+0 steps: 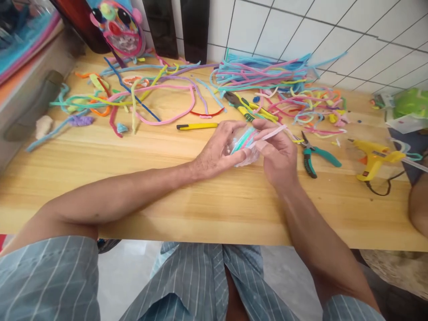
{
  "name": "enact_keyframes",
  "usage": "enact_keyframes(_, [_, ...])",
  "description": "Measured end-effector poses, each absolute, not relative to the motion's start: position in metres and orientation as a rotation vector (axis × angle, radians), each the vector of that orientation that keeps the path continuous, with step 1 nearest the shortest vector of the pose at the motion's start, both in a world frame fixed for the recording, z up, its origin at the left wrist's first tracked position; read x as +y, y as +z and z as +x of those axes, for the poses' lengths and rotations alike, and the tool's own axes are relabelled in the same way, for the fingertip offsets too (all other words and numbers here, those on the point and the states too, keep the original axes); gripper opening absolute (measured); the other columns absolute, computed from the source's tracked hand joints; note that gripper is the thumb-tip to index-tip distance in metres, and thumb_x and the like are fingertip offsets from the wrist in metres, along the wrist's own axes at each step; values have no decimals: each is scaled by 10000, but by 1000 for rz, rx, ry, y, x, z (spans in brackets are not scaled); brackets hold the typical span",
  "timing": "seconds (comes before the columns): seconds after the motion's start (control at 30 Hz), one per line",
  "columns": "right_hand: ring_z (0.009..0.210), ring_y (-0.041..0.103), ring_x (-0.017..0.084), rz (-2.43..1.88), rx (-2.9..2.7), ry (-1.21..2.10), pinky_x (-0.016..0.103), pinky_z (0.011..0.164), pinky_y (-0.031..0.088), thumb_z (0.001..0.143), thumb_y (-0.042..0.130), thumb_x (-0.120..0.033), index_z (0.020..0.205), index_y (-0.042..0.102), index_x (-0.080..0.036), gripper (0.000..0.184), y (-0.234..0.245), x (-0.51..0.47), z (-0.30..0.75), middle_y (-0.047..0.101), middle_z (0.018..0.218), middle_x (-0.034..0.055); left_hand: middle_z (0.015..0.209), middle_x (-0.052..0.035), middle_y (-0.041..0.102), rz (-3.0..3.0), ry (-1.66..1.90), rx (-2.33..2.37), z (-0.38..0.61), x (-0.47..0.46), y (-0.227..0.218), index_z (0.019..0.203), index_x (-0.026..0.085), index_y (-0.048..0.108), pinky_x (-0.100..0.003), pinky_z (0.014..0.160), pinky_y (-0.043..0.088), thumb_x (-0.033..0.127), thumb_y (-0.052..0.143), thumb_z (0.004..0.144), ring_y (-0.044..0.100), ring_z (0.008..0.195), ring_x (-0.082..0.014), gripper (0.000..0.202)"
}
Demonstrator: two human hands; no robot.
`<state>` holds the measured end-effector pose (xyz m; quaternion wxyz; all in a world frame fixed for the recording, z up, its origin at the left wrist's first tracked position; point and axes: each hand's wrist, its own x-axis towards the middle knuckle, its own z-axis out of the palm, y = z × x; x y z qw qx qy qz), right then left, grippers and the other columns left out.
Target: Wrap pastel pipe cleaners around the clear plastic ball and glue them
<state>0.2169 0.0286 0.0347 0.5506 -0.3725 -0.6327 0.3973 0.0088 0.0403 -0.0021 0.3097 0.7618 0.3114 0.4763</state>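
Observation:
Both my hands meet over the middle of the wooden table [133, 178]. My left hand [219, 151] is closed around a small bundle of pipe cleaners [243, 141] in teal, pink and white, which seems to sit in clear wrapping. My right hand [279, 154] pinches a pale pink pipe cleaner [272, 133] that sticks out of the bundle toward the upper right. The bundle's lower part is hidden behind my fingers.
Loose coloured pipe cleaners [140, 89] cover the back of the table, with a straight bunch [264, 71] near the tiled wall. A yellow utility knife [195, 126], teal-handled pliers [312, 156] and a yellow glue gun [374, 158] lie nearby. Another person's arm [419, 205] shows at the right edge.

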Motion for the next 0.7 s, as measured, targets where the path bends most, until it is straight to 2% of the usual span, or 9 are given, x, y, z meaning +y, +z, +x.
enact_keyframes(0.1, [1351,705,315,-911,-1515,889,557,1193,566,938,880,-547,962,822,-330,226,36,29,218,771,1343,35,1519,-161,638,2023,1274,802,10,39,-1,1550,235,511,-509,1252,536,617,670,1069,625,1452,-327,634])
enact_keyframes(0.27, [1308,713,315,-989,-1505,872,552,1137,610,903,896,-623,966,802,-332,312,33,31,217,783,1290,44,1507,-151,646,2021,1270,794,10,38,-2,1555,249,510,-515,1232,545,618,654,1069,628,1432,-333,627])
enact_keyframes(0.4, [1296,718,311,-979,-1500,901,524,1100,631,894,892,-648,987,765,-316,368,29,30,214,780,1312,52,1527,-148,645,2045,1278,756,8,40,-4,1562,266,512,-532,1251,528,625,645,1067,619,1445,-345,625])
enact_keyframes(0.6, [1187,741,267,-978,-1435,1007,472,1068,637,875,916,-641,983,778,-310,374,28,31,213,793,1290,41,1485,-151,642,2022,1295,757,8,41,-6,1544,254,506,-495,1193,573,629,649,1076,650,1398,-316,616])
enact_keyframes(0.7, [1135,751,256,-991,-1404,1028,455,1010,661,852,921,-677,988,788,-316,408,27,32,213,794,1317,30,1521,-153,628,2013,1273,760,8,41,-7,1553,261,497,-514,1241,551,640,645,1074,630,1449,-324,628])
